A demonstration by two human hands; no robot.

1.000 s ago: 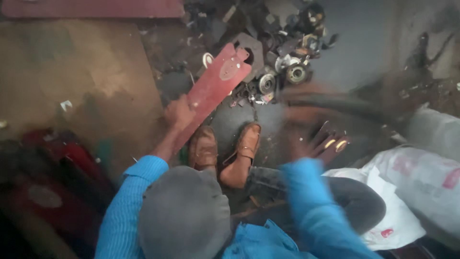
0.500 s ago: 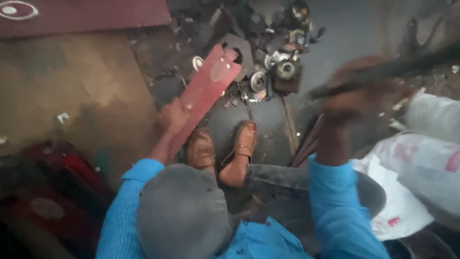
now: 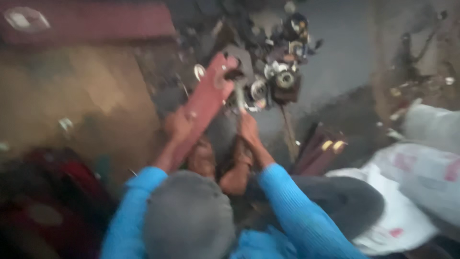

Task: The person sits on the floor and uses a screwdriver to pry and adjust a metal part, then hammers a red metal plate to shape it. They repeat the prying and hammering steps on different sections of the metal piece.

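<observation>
The frame is blurred. My left hand [image 3: 177, 125] grips the near end of a long flat red metal bar [image 3: 206, 100] that slants away toward the upper right. My right hand [image 3: 249, 129] is closed around the handle of a hammer [image 3: 238, 93], whose head is down on the far end of the bar. Both arms wear blue sleeves. My grey cap [image 3: 189, 216] fills the bottom centre. My two brown shoes [image 3: 203, 158] rest on the dark ground just below the bar.
A heap of dark metal parts [image 3: 282, 81] lies just beyond the bar. Dark red rods with yellow tips [image 3: 321, 148] lie to the right, with white sacks [image 3: 421, 163] beyond them. A red object [image 3: 48, 192] sits at lower left.
My right hand, raised out to the right with the hammer, has swung down and left onto the bar's far end. My left hand has kept its hold on the bar.
</observation>
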